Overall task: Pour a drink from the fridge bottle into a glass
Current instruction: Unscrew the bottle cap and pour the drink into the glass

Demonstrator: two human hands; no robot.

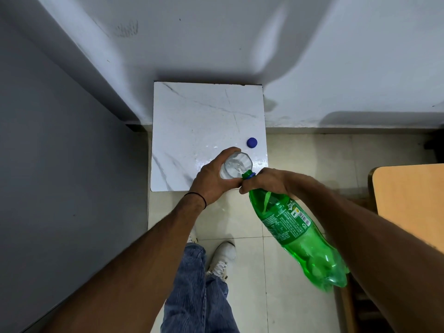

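A clear glass (236, 165) stands near the front right of a small white marble-topped table (192, 116). My left hand (211, 179) is wrapped around its side. My right hand (266, 180) grips the neck of a large green plastic bottle (295, 234). The bottle is tipped down steeply, and its open mouth rests over the near rim of the glass. A little clear liquid shows in the glass. The bottle's blue cap (251, 142) lies on the table just beyond the glass, to the right.
A grey fridge side (60, 164) rises along the left. A white wall (240, 44) stands behind the table. A wooden desk corner (413, 200) juts in at the right. My legs and white shoes (222, 258) stand on the tiled floor below.
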